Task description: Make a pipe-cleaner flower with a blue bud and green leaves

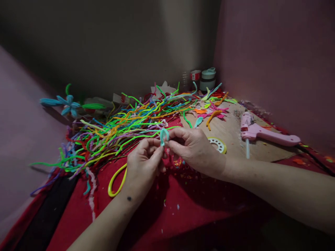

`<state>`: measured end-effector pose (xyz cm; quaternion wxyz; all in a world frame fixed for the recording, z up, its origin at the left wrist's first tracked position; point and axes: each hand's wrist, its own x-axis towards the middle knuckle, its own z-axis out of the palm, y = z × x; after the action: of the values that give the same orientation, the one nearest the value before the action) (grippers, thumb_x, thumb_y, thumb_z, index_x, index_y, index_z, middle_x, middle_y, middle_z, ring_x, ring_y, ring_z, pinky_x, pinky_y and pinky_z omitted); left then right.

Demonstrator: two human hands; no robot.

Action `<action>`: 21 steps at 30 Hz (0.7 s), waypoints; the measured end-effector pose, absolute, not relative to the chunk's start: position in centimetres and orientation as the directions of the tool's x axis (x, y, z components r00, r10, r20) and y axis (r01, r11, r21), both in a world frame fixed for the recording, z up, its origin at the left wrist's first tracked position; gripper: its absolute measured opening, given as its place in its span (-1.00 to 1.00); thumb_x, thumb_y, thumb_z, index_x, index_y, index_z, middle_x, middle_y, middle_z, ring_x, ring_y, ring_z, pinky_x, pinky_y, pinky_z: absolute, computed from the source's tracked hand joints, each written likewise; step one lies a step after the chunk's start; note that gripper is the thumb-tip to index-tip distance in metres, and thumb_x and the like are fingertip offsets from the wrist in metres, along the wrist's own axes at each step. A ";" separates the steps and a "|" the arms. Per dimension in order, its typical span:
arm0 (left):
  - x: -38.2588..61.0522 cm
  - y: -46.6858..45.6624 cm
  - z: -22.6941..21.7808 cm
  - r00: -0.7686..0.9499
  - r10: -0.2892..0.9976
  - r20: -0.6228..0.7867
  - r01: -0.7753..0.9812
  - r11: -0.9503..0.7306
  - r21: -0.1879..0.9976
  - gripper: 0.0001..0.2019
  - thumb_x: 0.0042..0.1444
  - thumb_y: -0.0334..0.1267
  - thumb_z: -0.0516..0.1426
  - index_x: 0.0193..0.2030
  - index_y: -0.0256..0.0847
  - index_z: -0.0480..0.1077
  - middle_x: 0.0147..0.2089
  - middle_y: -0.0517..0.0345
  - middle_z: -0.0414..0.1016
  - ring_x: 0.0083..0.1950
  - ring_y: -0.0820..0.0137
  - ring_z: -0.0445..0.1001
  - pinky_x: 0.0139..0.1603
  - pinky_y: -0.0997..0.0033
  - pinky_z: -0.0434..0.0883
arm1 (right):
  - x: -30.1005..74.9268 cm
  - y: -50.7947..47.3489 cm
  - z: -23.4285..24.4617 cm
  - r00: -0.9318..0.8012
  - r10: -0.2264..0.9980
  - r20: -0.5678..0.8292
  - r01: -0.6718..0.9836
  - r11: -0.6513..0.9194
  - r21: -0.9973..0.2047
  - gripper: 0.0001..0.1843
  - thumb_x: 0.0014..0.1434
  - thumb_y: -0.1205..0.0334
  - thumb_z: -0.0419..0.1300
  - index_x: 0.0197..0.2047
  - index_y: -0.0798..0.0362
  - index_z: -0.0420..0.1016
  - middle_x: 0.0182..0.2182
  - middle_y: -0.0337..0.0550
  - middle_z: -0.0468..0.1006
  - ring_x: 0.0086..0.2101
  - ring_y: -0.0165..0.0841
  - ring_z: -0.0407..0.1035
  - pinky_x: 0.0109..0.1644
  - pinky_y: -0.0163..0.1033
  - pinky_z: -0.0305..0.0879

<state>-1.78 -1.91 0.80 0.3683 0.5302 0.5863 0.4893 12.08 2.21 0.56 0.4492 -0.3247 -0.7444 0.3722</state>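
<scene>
Red cloth covers the desk, its far corner sinking into shadow where a bottle is hard to make out. Well in from the edges, a teal pipe cleaner bent into a loop is pinched between fingertips: the left hand grips its base, the right hand its side, fingers partly hiding it. The left hand covers part of a yellow loop; the right covers part of a tape roll. Tangled pipe cleaners crowd the left and far edges, many ends buried. Near the right edge, a pink glue gun lies on a board.
</scene>
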 end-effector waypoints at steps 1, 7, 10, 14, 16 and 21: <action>-1.8 -1.9 0.8 -0.162 0.984 0.071 0.236 -0.031 0.971 -0.84 0.04 -0.27 0.17 -0.27 -0.27 0.31 -0.56 0.28 0.41 -0.71 0.56 0.30 -0.74 0.61 0.21 | 12.1 2.2 0.5 -0.387 0.822 0.418 0.144 0.502 -0.853 -0.85 0.08 0.46 0.07 -0.47 0.15 0.40 -0.56 -0.27 0.43 -0.53 -0.53 0.26 -0.43 -0.39 0.17; -1.8 -2.0 1.1 -0.204 0.978 0.039 0.134 -0.012 0.991 -0.82 0.01 -0.28 0.20 -0.27 -0.28 0.32 -0.52 0.22 0.47 -0.70 0.56 0.31 -0.73 0.61 0.22 | 12.0 2.3 0.5 -0.401 0.844 0.355 0.096 0.425 -0.900 -0.84 0.09 0.45 0.05 -0.48 0.15 0.38 -0.56 -0.27 0.43 -0.55 -0.53 0.27 -0.45 -0.39 0.18; -1.7 -2.1 1.0 -0.173 0.984 0.050 0.119 -0.030 0.992 -0.82 0.00 -0.29 0.20 -0.26 -0.29 0.34 -0.51 0.21 0.48 -0.70 0.57 0.31 -0.72 0.62 0.21 | 12.0 2.4 0.3 -0.439 0.835 0.332 0.047 0.390 -0.920 -0.83 0.06 0.48 0.04 -0.49 0.14 0.37 -0.54 -0.26 0.45 -0.53 -0.53 0.29 -0.42 -0.40 0.21; -2.0 -2.0 0.6 -0.115 0.992 0.059 0.065 -0.052 0.997 -0.80 0.02 -0.28 0.20 -0.22 -0.28 0.35 -0.49 0.20 0.48 -0.66 0.56 0.34 -0.68 0.60 0.26 | 11.9 2.7 0.2 -0.480 0.845 0.235 -0.016 0.260 -0.965 -0.85 0.05 0.46 0.06 -0.51 0.14 0.37 -0.54 -0.24 0.46 -0.55 -0.53 0.29 -0.44 -0.39 0.22; -2.1 -1.9 0.5 -0.116 0.991 0.067 0.066 -0.060 0.996 -0.81 0.03 -0.28 0.19 -0.22 -0.28 0.35 -0.52 0.23 0.46 -0.64 0.55 0.35 -0.66 0.59 0.28 | 11.8 2.7 0.4 -0.493 0.853 0.170 -0.069 0.157 -0.985 -0.95 0.02 0.40 0.14 -0.46 0.13 0.37 -0.54 -0.25 0.45 -0.57 -0.52 0.28 -0.47 -0.37 0.22; -1.9 -2.1 0.8 -0.155 0.983 0.100 0.101 -0.085 0.991 -0.84 0.03 -0.31 0.19 -0.26 -0.28 0.33 -0.52 0.22 0.47 -0.65 0.54 0.35 -0.63 0.57 0.31 | 12.0 3.1 1.1 -0.446 0.886 0.130 -0.269 0.006 -0.963 -0.81 0.07 0.17 0.19 -0.35 0.12 0.36 -0.48 -0.23 0.45 -0.54 -0.49 0.32 -0.49 -0.37 0.24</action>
<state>-1.87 -2.12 0.83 0.4105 0.5039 0.5376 0.5372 11.95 3.08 1.09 0.4460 -0.2797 -0.5515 0.6470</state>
